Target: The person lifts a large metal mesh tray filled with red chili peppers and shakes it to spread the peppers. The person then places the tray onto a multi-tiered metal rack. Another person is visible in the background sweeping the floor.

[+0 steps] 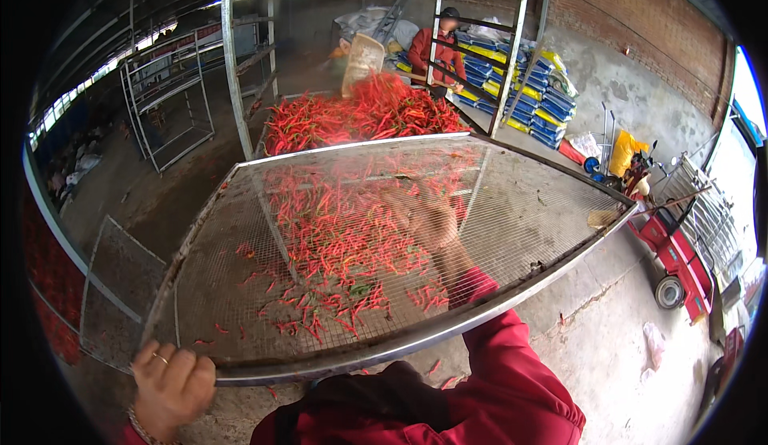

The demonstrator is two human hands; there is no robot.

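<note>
A large metal-framed wire mesh tray (528,187) is tilted in front of me. My left hand (174,382), with a ring on one finger, grips its near left corner. Under the mesh reaches my right arm in a red sleeve. My right hand (432,223) shows blurred through the wires; whether it touches the mesh or holds anything is unclear. Many red chili peppers (354,235) show through the mesh, lying below it. Beyond the tray's far edge, a heap of red chilies (360,115) lies within a metal rack (231,61).
Behind the rack, a person in red (441,55) holds the handle of a shovel (363,61) at the heap. Blue and yellow sacks (534,97) are stacked by the wall. A red cart (678,265) stands right, another metal rack (168,103) left. Loose chilies (447,382) lie near me.
</note>
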